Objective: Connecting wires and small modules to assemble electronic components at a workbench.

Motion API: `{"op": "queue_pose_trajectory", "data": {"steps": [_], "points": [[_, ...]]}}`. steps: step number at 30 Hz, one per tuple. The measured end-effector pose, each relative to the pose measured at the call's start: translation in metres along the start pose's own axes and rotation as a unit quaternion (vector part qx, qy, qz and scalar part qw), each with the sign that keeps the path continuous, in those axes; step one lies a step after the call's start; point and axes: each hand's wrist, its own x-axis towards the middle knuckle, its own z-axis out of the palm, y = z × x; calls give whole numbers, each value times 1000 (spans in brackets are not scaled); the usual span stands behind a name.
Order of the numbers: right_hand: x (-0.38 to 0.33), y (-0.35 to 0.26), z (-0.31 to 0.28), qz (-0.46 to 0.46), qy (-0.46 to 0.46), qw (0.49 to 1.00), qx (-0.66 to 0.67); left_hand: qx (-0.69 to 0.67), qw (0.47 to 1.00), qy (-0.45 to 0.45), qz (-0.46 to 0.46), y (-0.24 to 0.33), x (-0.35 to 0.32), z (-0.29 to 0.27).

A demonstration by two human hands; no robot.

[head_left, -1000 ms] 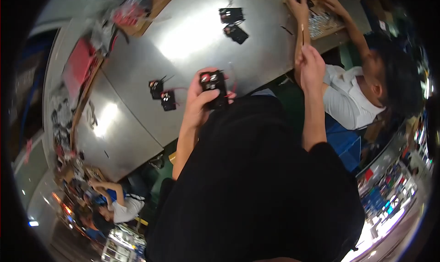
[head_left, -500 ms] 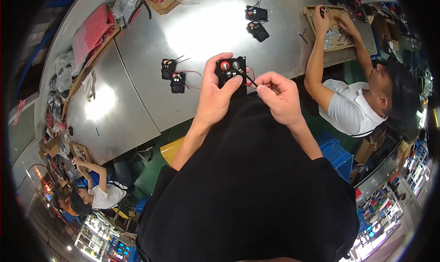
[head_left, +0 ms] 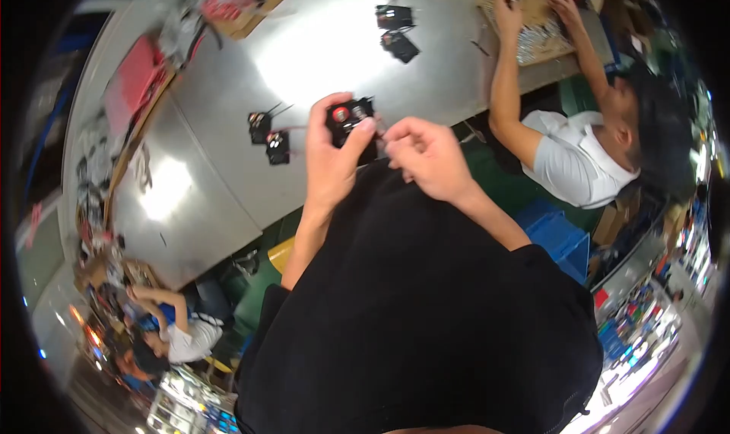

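Observation:
My left hand [head_left: 334, 163] grips a small black plastic housing [head_left: 339, 132] with a round metal contact in a red ring and a second metal contact beside it. The thumb presses on its face. Close to the housing's right edge, my right hand [head_left: 432, 159] has its fingertips pinched together. Thin reddish wire shows near those fingertips, but blur hides what they pinch. Left of my left hand, two similar black housings [head_left: 278, 148] with wires lie on the metal table [head_left: 205, 103].
Two more black housings [head_left: 400, 46] lie farther off. At the right, a co-worker [head_left: 578, 156] reaches over a cardboard tray [head_left: 540, 42] of small metal parts. A red bag [head_left: 137, 73] lines the left edge; a blue crate [head_left: 559, 236] stands low at right.
The view has shifted, so the table appears moved down and left. My right fingers have curled closer to the housing, and the dark lead seen between them earlier no longer shows clearly.

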Motion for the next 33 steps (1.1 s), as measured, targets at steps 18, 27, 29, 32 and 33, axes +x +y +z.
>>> {"op": "queue_pose_trajectory", "data": {"steps": [18, 27, 29, 32, 33], "points": [[143, 59, -327, -105, 585, 726, -346, 71, 985, 63, -142, -14, 60, 43], [193, 100, -385, 12, 547, 680, -489, 95, 974, 137, -153, -18, 71, 54], [195, 101, -385, 23, 532, 676, -509, 86, 973, 145, -155, -20, 73, 53], [196, 88, -384, 104, 517, 673, -519, 72, 972, 167, -148, -18, 73, 55], [197, 90, -385, 104, 516, 673, -520, 71, 972, 169, -149, -17, 73, 57]]}}
